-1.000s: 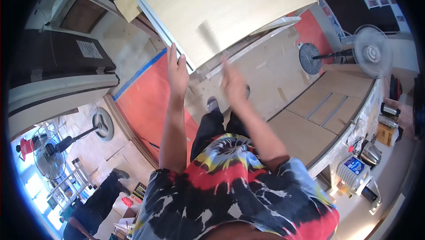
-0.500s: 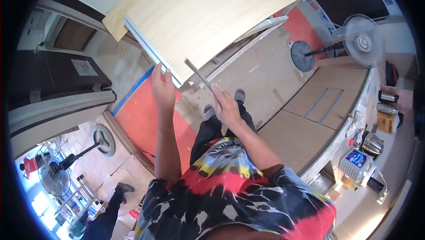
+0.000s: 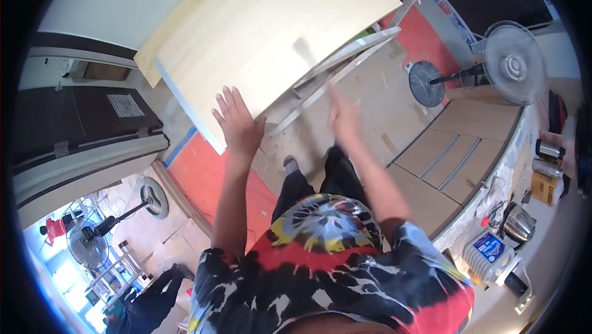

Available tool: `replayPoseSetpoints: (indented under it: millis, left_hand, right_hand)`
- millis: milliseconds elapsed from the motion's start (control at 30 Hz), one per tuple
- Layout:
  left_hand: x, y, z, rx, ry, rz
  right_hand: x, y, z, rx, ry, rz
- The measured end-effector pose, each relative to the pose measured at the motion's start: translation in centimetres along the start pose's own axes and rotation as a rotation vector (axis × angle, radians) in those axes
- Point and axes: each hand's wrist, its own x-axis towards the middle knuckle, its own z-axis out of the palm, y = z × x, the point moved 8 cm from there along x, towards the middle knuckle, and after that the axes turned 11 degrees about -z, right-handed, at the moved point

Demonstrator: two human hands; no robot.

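A large pale wood-grain panel (image 3: 259,32) lies on a bench ahead of me, with a light blue-white strip (image 3: 185,103) along its left edge. My left hand (image 3: 239,125) is flat on the panel's near corner, its fingers spread. To the right, by the panel's front edge, my right hand (image 3: 343,118) is smeared by motion. It grips a long, narrow grey flat file (image 3: 303,50), whose blurred far end shows over the panel. The blur hides whether the file touches the panel.
White framing (image 3: 364,48) juts out below the panel's front edge. A standing fan (image 3: 509,65) is at right, beside brown-covered cabinets (image 3: 425,143) and a counter holding a kettle (image 3: 520,220). Behind me at left are another fan (image 3: 89,241) and a person (image 3: 151,300) in dark clothes.
My left hand has moved from the strip at the panel's edge onto its top face, fingers spreading. My right hand has swung up and to the right with the file.
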Motion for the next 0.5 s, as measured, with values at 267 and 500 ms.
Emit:
replayPoseSetpoints:
  millis: [267, 500]
  left_hand:
    - [2.5, 3.1, -1.4, 0.054, -0.132, -0.167]
    - [2.6, 3.7, -1.3, 0.104, -0.118, -0.168]
  right_hand:
    - [-1.5, -1.6, 3.3, -0.064, -0.666, 0.145]
    - [7.2, 6.2, -1.8, -0.081, -0.109, 0.022]
